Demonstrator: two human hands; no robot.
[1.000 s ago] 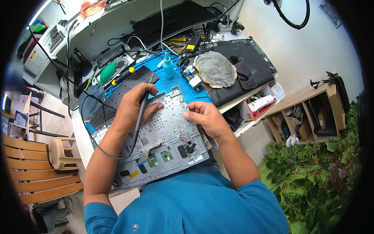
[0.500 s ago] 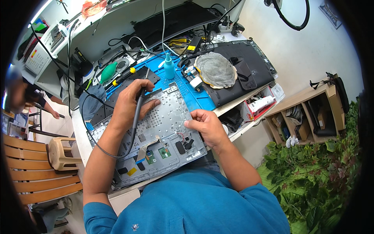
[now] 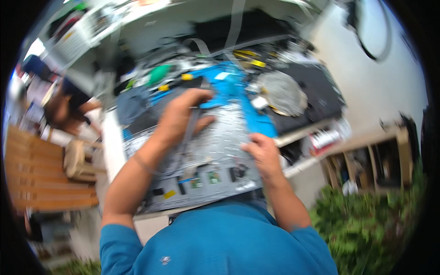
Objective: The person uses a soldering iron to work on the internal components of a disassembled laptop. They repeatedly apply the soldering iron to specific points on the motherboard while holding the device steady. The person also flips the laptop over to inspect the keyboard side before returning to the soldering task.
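Moved: bench (image 3: 112,142) and everything on it, slid rightward in view since the last frame, pretty smeared now
Count: one laptop panel (image 3: 222,130), one pen-like tool (image 3: 189,127), two small green boards (image 3: 213,178), one green bulb (image 3: 159,74)
Laptop panel: looks silver-grey, dotted with holes, has a yellow patch; sits at the bench's front, partly over the blue mat (image 3: 261,123)
Left hand (image 3: 178,114): half-curled round the pen-like tool, thumb and forefinger apart
Right hand (image 3: 266,156): pinched nearly closed on the panel's right edge
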